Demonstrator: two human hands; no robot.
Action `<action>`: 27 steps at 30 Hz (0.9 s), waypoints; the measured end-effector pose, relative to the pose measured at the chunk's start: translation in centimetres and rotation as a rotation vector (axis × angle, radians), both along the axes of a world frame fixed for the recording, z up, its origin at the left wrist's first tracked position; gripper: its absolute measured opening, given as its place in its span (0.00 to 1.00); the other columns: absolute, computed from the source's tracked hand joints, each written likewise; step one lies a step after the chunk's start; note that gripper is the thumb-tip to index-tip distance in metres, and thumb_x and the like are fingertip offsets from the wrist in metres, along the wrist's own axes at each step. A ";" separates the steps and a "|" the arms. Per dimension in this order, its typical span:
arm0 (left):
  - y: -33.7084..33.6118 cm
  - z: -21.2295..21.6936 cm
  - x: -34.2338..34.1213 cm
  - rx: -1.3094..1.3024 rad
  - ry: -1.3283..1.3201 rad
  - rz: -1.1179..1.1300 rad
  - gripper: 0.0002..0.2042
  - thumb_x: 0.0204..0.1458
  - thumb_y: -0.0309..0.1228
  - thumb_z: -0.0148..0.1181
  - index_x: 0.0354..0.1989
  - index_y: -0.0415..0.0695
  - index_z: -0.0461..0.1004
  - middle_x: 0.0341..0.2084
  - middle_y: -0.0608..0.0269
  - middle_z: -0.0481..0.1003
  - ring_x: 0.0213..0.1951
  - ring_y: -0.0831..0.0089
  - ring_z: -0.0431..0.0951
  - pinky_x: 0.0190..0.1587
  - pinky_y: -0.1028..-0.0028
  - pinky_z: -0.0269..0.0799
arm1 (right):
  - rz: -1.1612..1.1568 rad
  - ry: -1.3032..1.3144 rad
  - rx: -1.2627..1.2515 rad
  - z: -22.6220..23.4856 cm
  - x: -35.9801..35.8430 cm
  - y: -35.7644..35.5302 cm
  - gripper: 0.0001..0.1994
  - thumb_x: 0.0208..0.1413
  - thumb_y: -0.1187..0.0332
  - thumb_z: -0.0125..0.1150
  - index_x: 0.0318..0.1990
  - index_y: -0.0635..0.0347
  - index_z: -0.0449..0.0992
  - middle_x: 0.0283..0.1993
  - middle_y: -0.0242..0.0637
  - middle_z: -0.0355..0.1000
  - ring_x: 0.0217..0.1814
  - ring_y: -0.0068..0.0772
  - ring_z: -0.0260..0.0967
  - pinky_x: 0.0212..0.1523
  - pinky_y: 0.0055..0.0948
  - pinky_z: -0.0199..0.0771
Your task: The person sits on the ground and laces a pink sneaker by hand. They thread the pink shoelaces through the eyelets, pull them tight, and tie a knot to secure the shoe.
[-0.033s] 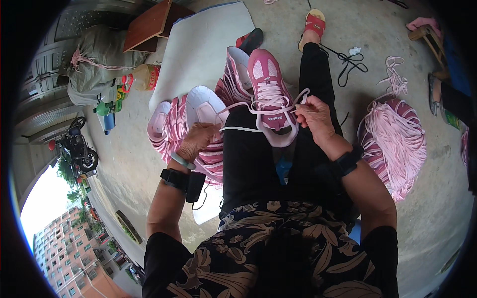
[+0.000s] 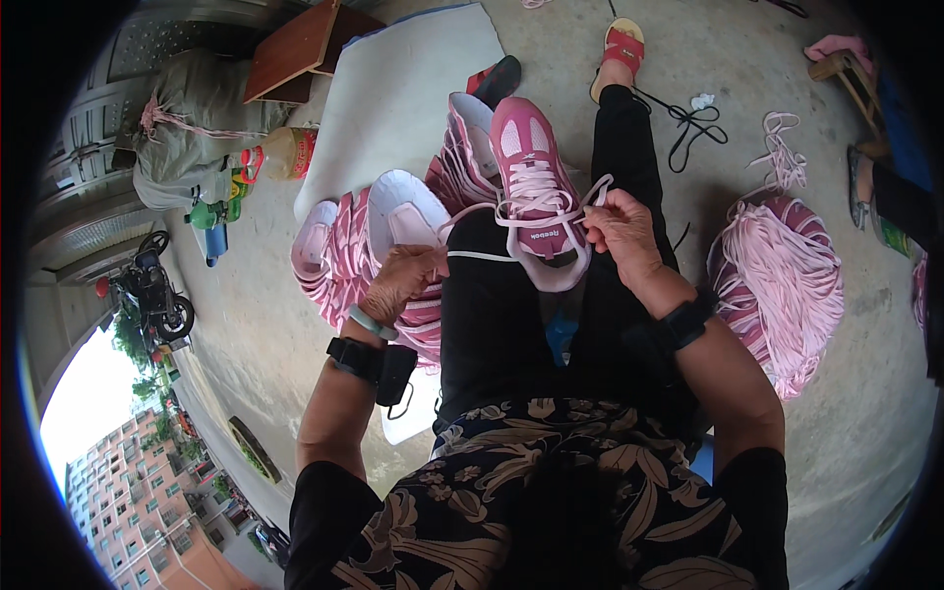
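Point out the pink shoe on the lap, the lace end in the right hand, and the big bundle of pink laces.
pink shoe (image 2: 531,187): head view, laced upper.
lace end (image 2: 596,190): head view, loop above the right hand's fingers.
bundle of pink laces (image 2: 782,280): head view, middle of the pile.

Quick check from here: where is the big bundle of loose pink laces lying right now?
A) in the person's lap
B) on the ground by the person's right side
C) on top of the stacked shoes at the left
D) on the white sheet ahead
B: the bundle of pink laces lies on the concrete floor just outside the right hand, which pinches a lace end of the pink shoe on the knee.
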State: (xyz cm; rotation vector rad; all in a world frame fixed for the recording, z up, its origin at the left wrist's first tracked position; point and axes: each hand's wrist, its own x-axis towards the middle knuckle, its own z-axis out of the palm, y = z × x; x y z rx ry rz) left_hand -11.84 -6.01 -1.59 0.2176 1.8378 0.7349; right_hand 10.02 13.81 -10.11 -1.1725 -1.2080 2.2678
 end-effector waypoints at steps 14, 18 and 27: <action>3.3 -2.8 6.1 0.314 -0.103 0.350 0.06 0.50 0.27 0.52 0.32 0.38 0.71 0.16 0.65 0.70 0.13 0.80 0.68 0.14 0.83 0.64 | -0.072 -0.031 0.358 -1.0 -1.1 -1.3 0.03 0.47 0.78 0.55 0.29 0.60 0.68 0.20 0.29 0.65 0.18 0.18 0.63 0.18 0.18 0.63; 3.5 -3.2 6.4 0.364 -0.112 0.432 0.06 0.51 0.27 0.53 0.33 0.38 0.70 0.19 0.62 0.73 0.17 0.77 0.74 0.17 0.83 0.68 | 0.033 0.007 1.053 -0.6 -1.0 -1.1 0.06 0.45 0.79 0.55 0.31 0.60 0.67 0.21 0.39 0.66 0.21 0.36 0.66 0.23 0.26 0.67; 4.6 -4.3 6.9 0.501 -0.091 0.550 0.03 0.50 0.27 0.55 0.30 0.41 0.72 0.21 0.63 0.74 0.20 0.78 0.75 0.20 0.83 0.69 | 0.199 -0.174 0.752 0.0 -1.9 -0.7 0.06 0.46 0.74 0.58 0.29 0.59 0.66 0.19 0.42 0.66 0.21 0.45 0.66 0.24 0.30 0.67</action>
